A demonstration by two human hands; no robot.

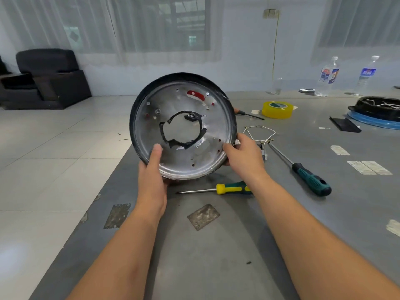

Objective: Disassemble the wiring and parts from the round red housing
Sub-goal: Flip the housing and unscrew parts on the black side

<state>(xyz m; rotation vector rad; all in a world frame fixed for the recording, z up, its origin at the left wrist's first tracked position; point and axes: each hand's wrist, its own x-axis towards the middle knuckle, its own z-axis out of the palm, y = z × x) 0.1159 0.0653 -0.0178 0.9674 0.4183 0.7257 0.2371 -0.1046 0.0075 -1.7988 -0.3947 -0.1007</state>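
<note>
I hold the round housing [216, 124] up off the grey table, tilted so its silver metal inner face points at me. It has a dark rim, a ragged central hole edged with black tape, and red showing through small holes and a slot near the top. My left hand [152, 169] grips the lower left rim, thumb on the inner face. My right hand [243, 153] grips the right rim. A bundle of white wiring [259, 133] with a small connector lies on the table just right of the housing.
Two screwdrivers lie close by: a yellow-and-green one [227, 189] under the housing, a long green-handled one [303, 172] to the right. Farther back are a yellow tape roll [277, 109], a third screwdriver [249, 114], a black part on blue [378, 111] and two water bottles [328, 76].
</note>
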